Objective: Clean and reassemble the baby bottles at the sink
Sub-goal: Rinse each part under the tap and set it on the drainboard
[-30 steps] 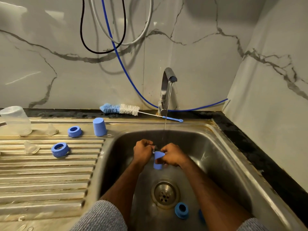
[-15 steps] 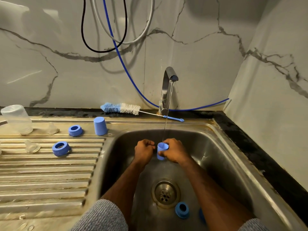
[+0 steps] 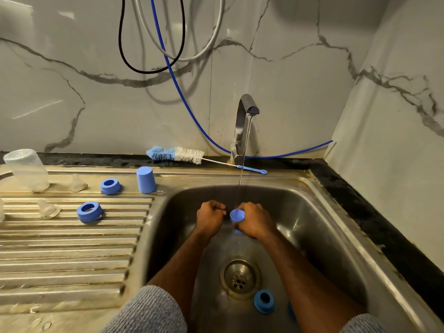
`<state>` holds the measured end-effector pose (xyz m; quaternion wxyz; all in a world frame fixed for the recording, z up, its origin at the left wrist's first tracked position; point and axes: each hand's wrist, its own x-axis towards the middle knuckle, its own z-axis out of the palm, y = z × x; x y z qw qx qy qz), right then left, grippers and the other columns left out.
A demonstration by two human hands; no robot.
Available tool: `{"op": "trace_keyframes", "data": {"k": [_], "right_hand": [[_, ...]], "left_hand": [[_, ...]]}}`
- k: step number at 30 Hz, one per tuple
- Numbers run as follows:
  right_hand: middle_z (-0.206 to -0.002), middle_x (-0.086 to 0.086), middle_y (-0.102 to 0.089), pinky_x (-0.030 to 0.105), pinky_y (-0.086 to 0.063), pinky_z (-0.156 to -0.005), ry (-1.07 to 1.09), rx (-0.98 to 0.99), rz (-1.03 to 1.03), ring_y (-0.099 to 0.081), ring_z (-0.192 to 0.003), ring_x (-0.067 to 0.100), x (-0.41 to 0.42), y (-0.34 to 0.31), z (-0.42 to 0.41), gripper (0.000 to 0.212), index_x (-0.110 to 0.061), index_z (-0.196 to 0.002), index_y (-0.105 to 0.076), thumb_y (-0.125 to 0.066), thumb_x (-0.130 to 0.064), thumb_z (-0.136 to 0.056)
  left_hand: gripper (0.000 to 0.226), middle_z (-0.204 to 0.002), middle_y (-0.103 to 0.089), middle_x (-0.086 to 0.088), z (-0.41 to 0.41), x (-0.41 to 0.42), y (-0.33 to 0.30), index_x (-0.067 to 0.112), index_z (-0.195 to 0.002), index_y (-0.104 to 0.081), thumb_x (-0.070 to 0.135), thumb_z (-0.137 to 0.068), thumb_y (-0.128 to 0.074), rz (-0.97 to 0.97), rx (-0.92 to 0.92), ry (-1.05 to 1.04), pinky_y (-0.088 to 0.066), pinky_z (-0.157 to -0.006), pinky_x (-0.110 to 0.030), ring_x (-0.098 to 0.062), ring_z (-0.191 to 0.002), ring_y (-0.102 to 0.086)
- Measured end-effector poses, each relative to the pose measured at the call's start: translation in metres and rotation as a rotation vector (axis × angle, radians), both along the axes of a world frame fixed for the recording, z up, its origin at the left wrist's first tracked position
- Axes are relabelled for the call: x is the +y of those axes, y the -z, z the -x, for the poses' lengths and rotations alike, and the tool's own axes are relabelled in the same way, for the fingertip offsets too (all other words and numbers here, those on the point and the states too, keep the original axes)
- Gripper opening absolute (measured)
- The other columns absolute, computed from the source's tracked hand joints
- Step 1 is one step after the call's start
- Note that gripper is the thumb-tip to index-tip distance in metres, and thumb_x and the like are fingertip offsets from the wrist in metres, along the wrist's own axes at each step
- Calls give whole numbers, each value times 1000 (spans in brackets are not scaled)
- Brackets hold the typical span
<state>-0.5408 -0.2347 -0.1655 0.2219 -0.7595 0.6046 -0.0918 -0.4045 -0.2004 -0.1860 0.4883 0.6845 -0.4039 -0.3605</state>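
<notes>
My right hand [image 3: 255,222] grips a small blue cap [image 3: 237,216] upright, mouth up, under the thin stream from the tap [image 3: 243,126]. Just left of the cap, my left hand [image 3: 210,216] is curled into a fist and holds nothing that I can see. Both hands are over the steel sink [image 3: 319,224]. A blue collar ring [image 3: 264,301] lies on the sink floor beside the drain [image 3: 240,277]. On the drainboard stand another blue cap [image 3: 146,180], two blue rings [image 3: 110,186] [image 3: 89,212], two clear teats [image 3: 77,183] [image 3: 48,209] and an upturned clear bottle [image 3: 27,170].
A blue-and-white bottle brush [image 3: 177,155] lies on the dark counter behind the sink, its handle reaching past the tap. Hoses hang down the marble wall. Another blue piece [image 3: 291,310] shows partly behind my right forearm.
The blue cap was turned from tilted to upright with its mouth under the stream. My left hand let go of it and drew slightly left.
</notes>
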Motion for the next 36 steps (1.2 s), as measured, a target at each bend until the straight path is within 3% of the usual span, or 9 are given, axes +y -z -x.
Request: {"op": "trace_keyframes", "data": {"k": [3,7,9,12,15,19,24,29,36], "right_hand": [[-98,5,-73,29,-58,-65,-32,-116,-106,-69,-79,15,-3,0,2,26,-15,-102,-71,-81,-28,-82],[-133,6,-62,29,-48,-87,-29,-169,-60,-60,-111,20,-6,2,1,42,-19,-135,-58,-66,-29,-95],[-146,7,-48,36,-54,-84,6,-375,-167,-57,-121,27,-3,4,-2,57,-24,-152,-38,-60,-28,-99],[-141,10,-51,51,-58,-86,176,-606,-199,-61,-117,36,-2,8,-7,58,-23,-148,-37,-62,-35,-98],[-116,14,-67,43,-56,-81,269,-526,-95,-67,-95,29,-4,7,-10,41,-14,-124,-56,-57,-46,-98],[-99,8,-64,27,-45,-53,166,-654,-360,-55,-67,16,-3,5,-8,34,-22,-135,-54,-49,-34,-103],[-116,6,-68,35,-56,-88,53,-427,1,-66,-100,21,-8,5,-8,55,-16,-128,-65,-82,-17,-76],[-109,3,-70,20,-48,-77,117,-453,106,-63,-97,14,-8,2,-8,49,-16,-112,-67,-90,-15,-69],[-116,4,-70,23,-49,-86,50,-387,132,-63,-105,17,-1,-4,-5,49,-13,-119,-68,-86,-13,-74]], "left_hand": [[18,-106,-73,-14,1,1,-1,4,-104,-73,-2,-90,-64,1,-10,15,-55,-96,-39,-25,-101,-67],[22,-106,-71,-15,1,7,-3,9,-110,-71,1,-95,-56,-30,-62,156,-58,-85,-38,-26,-99,-68],[25,-103,-72,-15,3,11,-5,17,-109,-69,3,-97,-52,-47,-52,226,-55,-68,-35,-27,-91,-70],[21,-100,-74,-14,4,15,-8,17,-106,-71,12,-100,-52,-68,-37,244,-58,-72,-43,-29,-92,-73],[23,-99,-75,-13,5,12,-6,7,-104,-73,22,-101,-56,-113,-14,218,-60,-78,-48,-26,-90,-74],[21,-95,-75,-15,3,8,0,3,-102,-69,23,-94,-68,-109,-18,131,-50,-59,-33,-25,-80,-73],[36,-108,-72,-8,-4,2,6,10,-117,-68,11,-83,-79,13,-298,163,-56,-93,-40,-25,-101,-68],[14,-90,-75,-15,-7,3,11,5,-95,-77,14,-94,-66,-96,-398,300,-59,-75,-31,-26,-85,-73],[15,-99,-74,-3,-10,17,-2,14,-103,-74,21,-89,-74,-68,-523,230,-58,-90,-36,-14,-93,-69]]}}
